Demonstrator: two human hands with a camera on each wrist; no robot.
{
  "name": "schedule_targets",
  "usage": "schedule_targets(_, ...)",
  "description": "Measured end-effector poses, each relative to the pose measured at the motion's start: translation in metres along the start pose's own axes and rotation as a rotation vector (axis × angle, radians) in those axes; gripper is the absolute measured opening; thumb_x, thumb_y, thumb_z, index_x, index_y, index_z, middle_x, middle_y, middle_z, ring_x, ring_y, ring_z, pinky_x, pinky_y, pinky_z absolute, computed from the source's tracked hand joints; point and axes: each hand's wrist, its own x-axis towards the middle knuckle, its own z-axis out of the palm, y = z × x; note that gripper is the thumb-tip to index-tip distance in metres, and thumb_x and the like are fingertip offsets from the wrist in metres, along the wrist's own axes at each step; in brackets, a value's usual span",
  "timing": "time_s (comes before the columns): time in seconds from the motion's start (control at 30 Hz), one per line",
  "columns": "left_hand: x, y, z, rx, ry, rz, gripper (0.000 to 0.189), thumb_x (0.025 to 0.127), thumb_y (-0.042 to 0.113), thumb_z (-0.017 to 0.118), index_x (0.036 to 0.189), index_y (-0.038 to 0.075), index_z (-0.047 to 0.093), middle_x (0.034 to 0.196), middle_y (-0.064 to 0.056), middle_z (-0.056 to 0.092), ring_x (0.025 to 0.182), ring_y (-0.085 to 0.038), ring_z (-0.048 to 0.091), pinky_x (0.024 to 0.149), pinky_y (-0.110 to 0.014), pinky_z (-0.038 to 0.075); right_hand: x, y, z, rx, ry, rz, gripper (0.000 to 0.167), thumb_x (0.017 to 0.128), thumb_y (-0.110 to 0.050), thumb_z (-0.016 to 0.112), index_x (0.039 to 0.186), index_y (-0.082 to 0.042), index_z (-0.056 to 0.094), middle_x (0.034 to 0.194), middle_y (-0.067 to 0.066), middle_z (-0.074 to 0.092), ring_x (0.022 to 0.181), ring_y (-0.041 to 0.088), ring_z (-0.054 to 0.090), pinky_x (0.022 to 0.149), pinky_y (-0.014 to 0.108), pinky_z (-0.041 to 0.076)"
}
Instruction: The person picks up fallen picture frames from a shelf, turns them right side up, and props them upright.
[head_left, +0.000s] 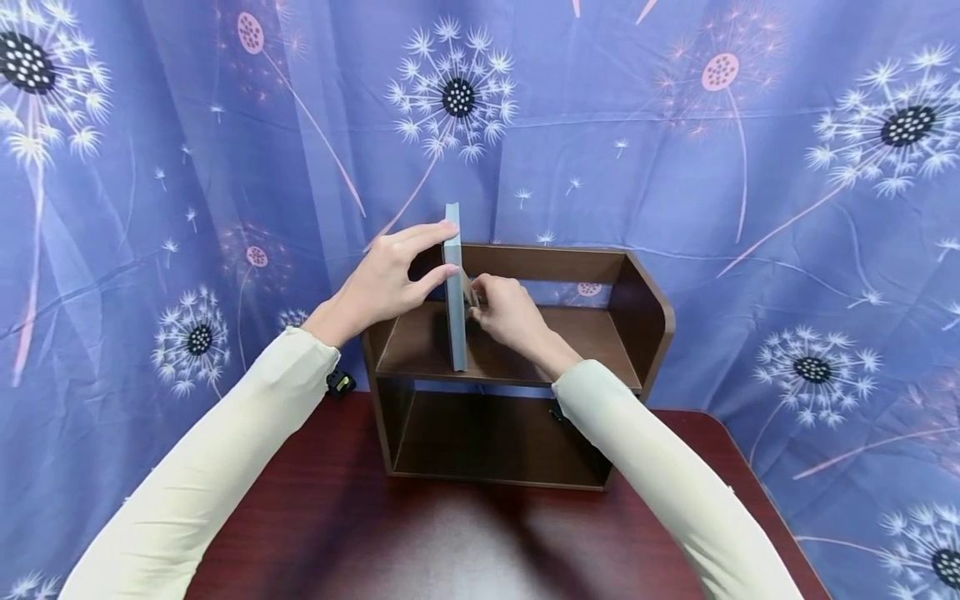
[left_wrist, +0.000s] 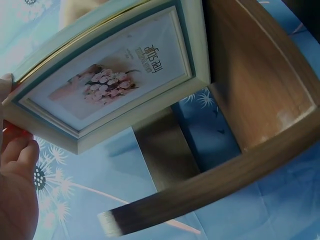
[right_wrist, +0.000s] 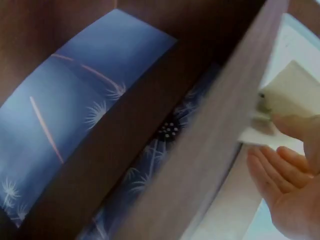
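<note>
A picture frame [head_left: 456, 308] stands upright on the upper shelf, edge-on in the head view. In the left wrist view its face shows: a pale picture frame [left_wrist: 115, 122] with a teal inner border and a flower print. My left hand [head_left: 382, 275] grips its near edge, fingers above and thumb lower; part of the left hand [left_wrist: 17, 185] shows at the left of that wrist view. Behind the frame, my right hand [head_left: 506, 308] pinches the stand flap [head_left: 468, 287] with curled fingers. The right wrist view has the right hand [right_wrist: 287, 170] beside a blurred grey-brown panel [right_wrist: 200, 150].
The dark brown two-tier shelf [head_left: 551, 333] stands on a reddish table [head_left: 315, 500]. Its raised side panel [head_left: 643, 308] is to the right of my right hand. A small black and yellow object [head_left: 340, 382] lies left of the shelf. A blue dandelion-print curtain [head_left: 600, 125] hangs behind.
</note>
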Motion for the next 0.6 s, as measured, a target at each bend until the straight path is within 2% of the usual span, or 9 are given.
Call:
schedule_targets(0.1,0.0,0.002,0.004,-0.019,0.006,-0.005,0.053,0.095,0.023,0.08,0.142,0.005,0.065,0.145,-0.016,0.067,0.139,-0.03,0.062,0.121,-0.051,0.043,-0.001,0.005,0.004,-0.118,0.017,-0.001,0.017,0.096,-0.011,0.074,0.111,-0.003,0.074,0.096,0.009,0.077,0.082,0.025,0.069,0.08,0.046,0.059)
schedule_targets(0.2,0.001,0.004,0.006,-0.025,0.002,-0.011,0.052,0.095,0.022,0.08,0.142,0.006,0.066,0.145,-0.016,0.067,0.139,-0.03,0.062,0.121,-0.05,0.043,-0.008,0.009,0.005,-0.206,0.042,-0.051,0.01,0.099,-0.012,0.069,0.103,-0.006,0.075,0.089,0.009,0.078,0.077,0.026,0.072,0.075,0.047,0.06)
schedule_targets(0.3,0.005,0.006,0.008,-0.036,-0.012,-0.008,0.051,0.096,0.021,0.079,0.142,0.005,0.066,0.145,-0.016,0.067,0.14,-0.031,0.061,0.12,-0.048,0.045,-0.016,0.013,0.003,-0.287,0.09,-0.089,0.01,0.1,-0.012,0.067,0.096,-0.007,0.074,0.081,0.013,0.076,0.071,0.03,0.073,0.066,0.049,0.06)
schedule_targets(0.43,0.014,0.009,0.013,-0.063,-0.041,0.011,0.049,0.098,0.02,0.076,0.142,0.003,0.065,0.145,-0.017,0.067,0.141,-0.032,0.06,0.119,-0.047,0.046,-0.026,0.019,-0.005,-0.328,0.144,-0.089,0.01,0.1,-0.011,0.067,0.095,-0.006,0.073,0.077,0.017,0.075,0.065,0.034,0.072,0.059,0.049,0.059)
schedule_targets(0.6,0.027,0.014,0.022,-0.067,-0.079,0.054,0.046,0.099,0.018,0.075,0.141,0.001,0.065,0.143,-0.018,0.067,0.14,-0.033,0.06,0.119,-0.045,0.046,-0.036,0.026,-0.013,-0.399,0.181,-0.108,0.013,0.098,-0.008,0.065,0.087,-0.007,0.071,0.076,0.017,0.076,0.065,0.036,0.073,0.06,0.053,0.058)
